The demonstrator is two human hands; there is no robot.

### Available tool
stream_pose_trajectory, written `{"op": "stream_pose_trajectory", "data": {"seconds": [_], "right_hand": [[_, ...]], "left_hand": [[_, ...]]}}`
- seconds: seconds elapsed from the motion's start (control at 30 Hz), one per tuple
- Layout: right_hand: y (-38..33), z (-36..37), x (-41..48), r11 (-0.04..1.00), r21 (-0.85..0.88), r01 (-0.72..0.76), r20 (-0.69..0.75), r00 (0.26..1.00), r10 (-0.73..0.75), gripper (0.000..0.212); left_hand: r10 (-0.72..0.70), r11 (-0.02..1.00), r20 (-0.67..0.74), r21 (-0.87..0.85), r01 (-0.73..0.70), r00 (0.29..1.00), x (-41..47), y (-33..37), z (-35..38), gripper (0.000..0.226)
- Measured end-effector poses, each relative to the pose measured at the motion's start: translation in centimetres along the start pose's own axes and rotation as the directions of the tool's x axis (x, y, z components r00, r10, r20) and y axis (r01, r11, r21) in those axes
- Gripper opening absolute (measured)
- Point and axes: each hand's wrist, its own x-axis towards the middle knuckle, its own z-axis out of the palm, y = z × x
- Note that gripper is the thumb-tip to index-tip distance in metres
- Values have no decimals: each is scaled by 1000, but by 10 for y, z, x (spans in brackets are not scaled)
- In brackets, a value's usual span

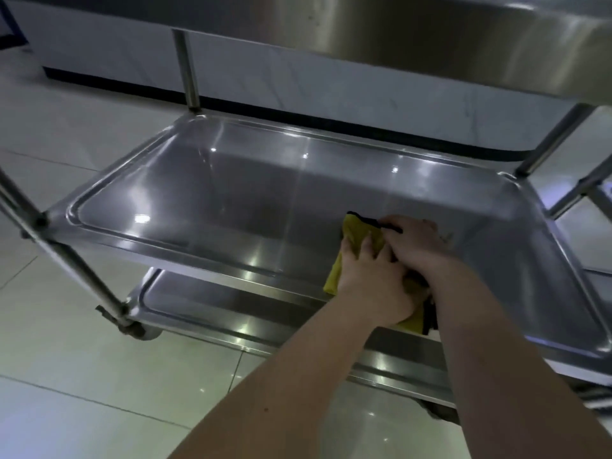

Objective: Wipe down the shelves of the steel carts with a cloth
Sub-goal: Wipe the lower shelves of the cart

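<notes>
Head view. Both forearms reach forward and down onto the middle shelf (231, 200) of the steel cart (74, 260).

Left hand (371, 279): palm down, fingers spread and fairly straight, pressing flat on the yellow cloth (357, 233), not clenched.

Right hand (419, 246): just beside the left and partly crossing over it, knuckles bent, fingers curled onto the cloth's black-hemmed edge, grasping it.

Cloth: under both hands. It pokes out beyond the left fingertips and sticks out left of the left hand. Its near end drapes over the shelf's front rim below the wrists.

Lower shelf (198, 303) lies beneath the hands, tiled floor (66, 359) below.
</notes>
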Motion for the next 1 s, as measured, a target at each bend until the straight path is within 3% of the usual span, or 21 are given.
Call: {"op": "stream_pose_trajectory", "data": {"seconds": [0.1,0.17,0.2,0.3,0.4,0.5,0.6,0.7,0.77,0.87,1.0], "right_hand": [[6,-9,-7,1000,25,-7,-39,999,8,37],[10,-9,-6,997,-71,20,-39,999,-23,37],[11,-8,-4,987,-155,50,-36,998,-57,38],[10,-8,4,957,-267,114,-12,992,-122,48],[10,-8,7,985,-122,120,12,993,-119,61],[15,-10,5,991,-30,131,15,991,-131,63],[19,-21,1,982,-114,148,70,988,-141,63],[20,-34,-8,946,-261,194,47,981,-188,48],[26,-42,-15,943,-260,206,-34,974,-222,45],[38,-58,-30,975,-2,222,-181,959,-218,44],[49,-76,-69,928,247,280,-332,924,-191,26]], "left_hand": [[29,936,-176,-339,-88,984,-10,-16,-6,43],[-114,803,-261,-593,-65,959,-20,-30,-12,40],[-210,777,-280,-629,-14,937,-25,-37,-16,42],[-420,781,-232,-585,219,877,-37,-49,-21,56],[-525,748,-71,-513,420,848,-41,-38,-20,77],[-578,759,13,-359,544,816,-39,-31,-22,74],[-584,772,91,-246,586,807,-32,-35,-28,67],[-533,768,144,-333,548,834,-29,-44,-26,62],[-480,751,57,-489,444,875,-28,-51,-22,56],[-413,627,-140,-760,169,900,-28,-54,-29,39],[-314,561,-375,-814,-149,872,-28,-42,-47,31]]}}
